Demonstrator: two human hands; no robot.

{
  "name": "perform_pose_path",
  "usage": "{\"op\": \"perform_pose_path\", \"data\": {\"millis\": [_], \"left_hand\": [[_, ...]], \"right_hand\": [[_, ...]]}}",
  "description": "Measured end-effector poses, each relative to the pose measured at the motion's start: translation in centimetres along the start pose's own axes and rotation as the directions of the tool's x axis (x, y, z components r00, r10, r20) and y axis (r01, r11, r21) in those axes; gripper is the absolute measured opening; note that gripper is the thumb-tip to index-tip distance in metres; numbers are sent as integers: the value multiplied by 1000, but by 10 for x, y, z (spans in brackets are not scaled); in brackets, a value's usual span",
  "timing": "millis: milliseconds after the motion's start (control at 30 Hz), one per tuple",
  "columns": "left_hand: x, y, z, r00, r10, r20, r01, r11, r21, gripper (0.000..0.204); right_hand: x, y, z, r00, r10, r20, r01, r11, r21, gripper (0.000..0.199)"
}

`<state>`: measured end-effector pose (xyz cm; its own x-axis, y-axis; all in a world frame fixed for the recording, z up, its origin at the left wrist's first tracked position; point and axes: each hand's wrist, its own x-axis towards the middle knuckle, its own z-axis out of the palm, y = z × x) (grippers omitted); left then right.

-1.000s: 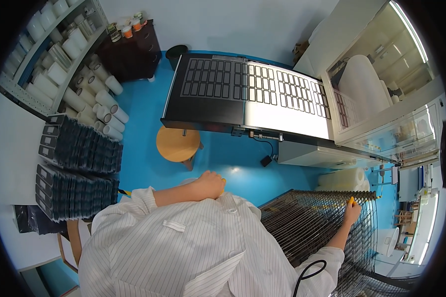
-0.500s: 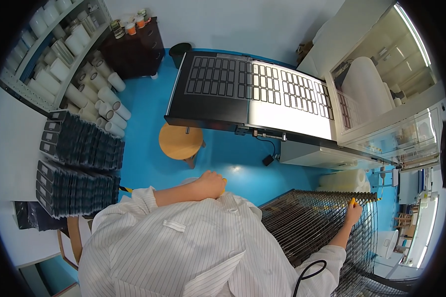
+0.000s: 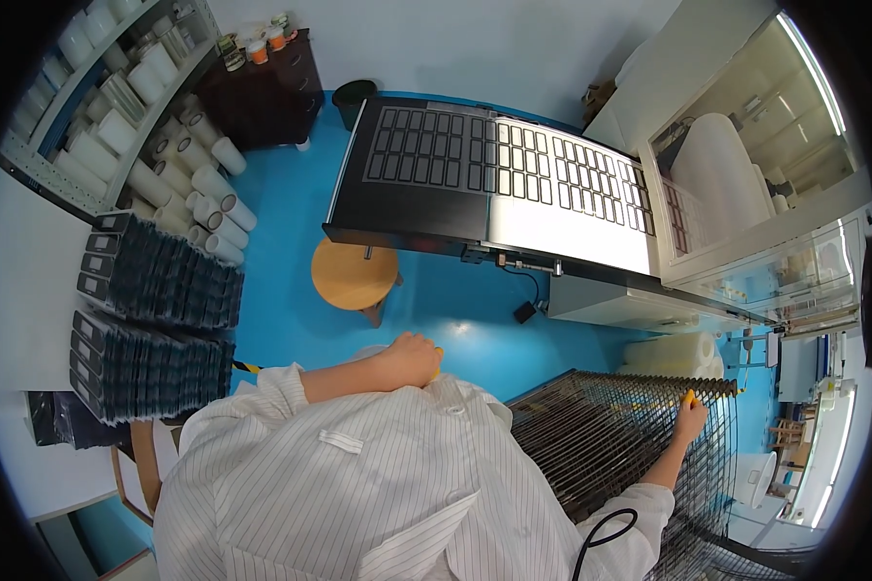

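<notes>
My left hand (image 3: 412,360) is closed in front of my striped shirt. A bit of yellow shows at its fingertips, and whatever lies inside the curled fingers is hidden. Out to the right, my right hand (image 3: 689,419) is closed at the upper edge of a dark wire rack (image 3: 591,426). Yellow covers its fingertip there too. The rack is made of many closely stacked wire shelves and stands beside my right forearm. A black cable loop (image 3: 610,528) hangs by my right sleeve.
Ahead stands a long black conveyor table (image 3: 417,208) bearing rows of dark-framed rectangles, leading into a white glazed cabinet (image 3: 707,290). A round wooden stool (image 3: 354,273) is in front of it. At left are stacked dark panels (image 3: 155,368) and a shelf of white rolls (image 3: 116,131).
</notes>
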<state>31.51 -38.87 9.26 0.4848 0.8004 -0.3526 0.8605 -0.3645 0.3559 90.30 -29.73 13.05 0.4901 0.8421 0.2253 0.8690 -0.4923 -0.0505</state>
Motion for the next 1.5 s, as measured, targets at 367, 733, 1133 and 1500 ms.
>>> {"op": "perform_pose_path", "data": {"millis": [367, 733, 1133, 1500], "left_hand": [[13, -6, 7, 999, -23, 35, 22, 999, 29, 29], [17, -4, 3, 994, -37, 99, 35, 999, 25, 36], [18, -3, 4, 999, 30, -16, -30, 999, -20, 23], [23, 4, -4, 995, -12, 102, 10, 1000, 17, 37]], "right_hand": [[-2, -1, -1, 998, -12, -60, 13, 1000, 14, 35], [-4, -6, -5, 999, -18, -46, 20, 999, 44, 35], [0, 2, 2, 998, 1, -57, 1, 999, 42, 35], [2, 4, 3, 1000, 19, -22, -18, 999, 45, 37]]}}
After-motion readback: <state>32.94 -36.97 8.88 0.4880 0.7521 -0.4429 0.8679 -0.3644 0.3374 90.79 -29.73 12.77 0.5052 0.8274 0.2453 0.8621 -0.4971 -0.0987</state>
